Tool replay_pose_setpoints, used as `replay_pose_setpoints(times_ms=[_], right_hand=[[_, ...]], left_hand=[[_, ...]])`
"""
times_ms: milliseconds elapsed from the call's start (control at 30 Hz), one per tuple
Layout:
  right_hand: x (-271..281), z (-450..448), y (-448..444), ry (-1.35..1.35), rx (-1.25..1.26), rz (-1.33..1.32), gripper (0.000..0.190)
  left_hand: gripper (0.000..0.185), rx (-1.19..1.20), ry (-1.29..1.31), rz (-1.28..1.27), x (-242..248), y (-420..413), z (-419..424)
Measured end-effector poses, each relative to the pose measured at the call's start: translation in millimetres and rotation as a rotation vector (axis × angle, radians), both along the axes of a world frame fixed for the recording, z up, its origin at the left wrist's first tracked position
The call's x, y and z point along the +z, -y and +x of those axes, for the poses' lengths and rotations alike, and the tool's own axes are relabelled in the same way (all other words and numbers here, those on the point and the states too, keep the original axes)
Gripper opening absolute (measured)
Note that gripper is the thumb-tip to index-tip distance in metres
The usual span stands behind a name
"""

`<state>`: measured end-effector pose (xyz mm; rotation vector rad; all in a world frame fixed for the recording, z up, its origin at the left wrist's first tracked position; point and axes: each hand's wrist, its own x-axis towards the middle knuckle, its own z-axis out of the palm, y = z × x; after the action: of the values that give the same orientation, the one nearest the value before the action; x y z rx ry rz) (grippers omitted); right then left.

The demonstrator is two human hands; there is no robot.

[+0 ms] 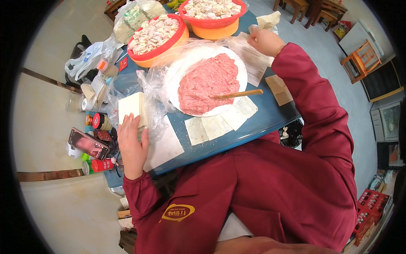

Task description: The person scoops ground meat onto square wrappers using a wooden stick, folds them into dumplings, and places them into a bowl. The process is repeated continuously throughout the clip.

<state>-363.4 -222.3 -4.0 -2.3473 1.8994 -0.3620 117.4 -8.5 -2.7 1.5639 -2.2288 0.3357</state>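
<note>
My left hand (132,144) lies on the near end of a stack of pale square dough wrappers (129,106), its fingers flat on top and the thumb apart at the side. To the right of the stack, a white plate (173,71) bears a broad mound of pink minced meat (209,84). A wooden stick or handle (242,94) rests with one end in the meat. My right hand (267,43) is curled beyond the plate, over a printed sheet (250,58) and beside crumpled pale wrapping (269,20). Its fingertips are partly hidden, so whether they hold anything is unclear.
Two red-and-orange basins (155,57) (215,31) full of filled dumplings stand at the back. Several loose wrappers (215,127) lie along the blue table's (253,127) near edge. A phone (88,143), jars (101,121) and plastic bags (92,55) crowd the left side.
</note>
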Motion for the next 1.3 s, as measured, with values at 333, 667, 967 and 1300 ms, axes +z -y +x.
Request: replay_pose_setpoints(times_ms=[333, 667, 967, 1300], right_hand=[[30.9, 47.7, 46.5, 1.668, -0.276, 0.361, 0.032], [52.5, 62.7, 41.2, 1.638, -0.307, 0.246, 0.033], [80.5, 4.9, -53.1, 1.730, -0.189, 0.171, 0.024], [32.9, -83.6, -208.0, 1.769, -0.447, 0.153, 0.021]], left_hand=[[0.041, -0.001, -0.017, 0.008, 1.6, -3.2, 0.7], [0.041, 0.011, -0.023, -0.012, 0.5, -5.0, -0.1], [0.041, -0.006, -0.029, 0.003, 0.9, -2.9, 2.7], [0.041, -0.016, -0.003, 0.022, 2.8, -0.9, 0.0]])
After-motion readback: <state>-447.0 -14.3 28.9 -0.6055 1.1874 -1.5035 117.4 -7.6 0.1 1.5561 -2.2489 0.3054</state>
